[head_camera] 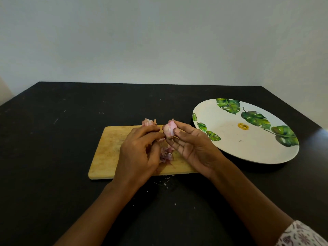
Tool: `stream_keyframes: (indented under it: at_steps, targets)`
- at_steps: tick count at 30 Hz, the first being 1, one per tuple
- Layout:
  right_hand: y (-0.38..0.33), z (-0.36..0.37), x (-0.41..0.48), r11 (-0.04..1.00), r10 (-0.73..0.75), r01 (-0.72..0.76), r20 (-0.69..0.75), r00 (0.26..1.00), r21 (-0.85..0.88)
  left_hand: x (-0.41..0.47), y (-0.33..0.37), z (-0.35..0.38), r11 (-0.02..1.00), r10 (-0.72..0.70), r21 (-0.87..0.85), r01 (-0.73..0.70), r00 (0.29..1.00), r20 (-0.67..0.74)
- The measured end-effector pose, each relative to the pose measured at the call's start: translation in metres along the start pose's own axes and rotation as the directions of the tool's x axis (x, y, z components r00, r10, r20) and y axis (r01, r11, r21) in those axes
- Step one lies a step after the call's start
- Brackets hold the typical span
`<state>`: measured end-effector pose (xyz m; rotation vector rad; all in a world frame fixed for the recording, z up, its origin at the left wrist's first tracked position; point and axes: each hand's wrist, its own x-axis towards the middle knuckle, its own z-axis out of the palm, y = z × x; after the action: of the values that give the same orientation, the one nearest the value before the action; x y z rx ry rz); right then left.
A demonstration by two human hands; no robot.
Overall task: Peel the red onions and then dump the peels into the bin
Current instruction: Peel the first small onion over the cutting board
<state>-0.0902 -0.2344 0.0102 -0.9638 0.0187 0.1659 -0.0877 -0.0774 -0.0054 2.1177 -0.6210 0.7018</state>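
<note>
Black bench (53,139), scuffed. Wooden chopping board (106,153) directly beneath the hands (138,153); leaf-printed white plate (248,144) just right of them; pale flecks (164,182) between the wrists.

No readable text, label, brand, number or sign anywhere in view. Only a small yellow mark (243,126) near the middle of the plate (221,148), too small and blurred to make out as lettering or a logo.
</note>
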Motion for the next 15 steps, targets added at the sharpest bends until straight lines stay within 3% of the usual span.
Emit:
stream_keyframes:
  at_steps: [8, 15]
  targets:
    - [-0.0008, 0.0006, -0.0033, 1.0, 0.003, -0.002, 0.08, 0.997, -0.014, 0.0017, 0.007, -0.0028, 0.98, 0.004, -0.197, -0.014, 0.999, -0.053]
    - [-0.0012, 0.0032, -0.0051, 0.997, 0.003, 0.005, 0.119, 0.993, -0.072, 0.0005, 0.0027, -0.005, 0.991, 0.106, -0.07, -0.11, 0.993, -0.055]
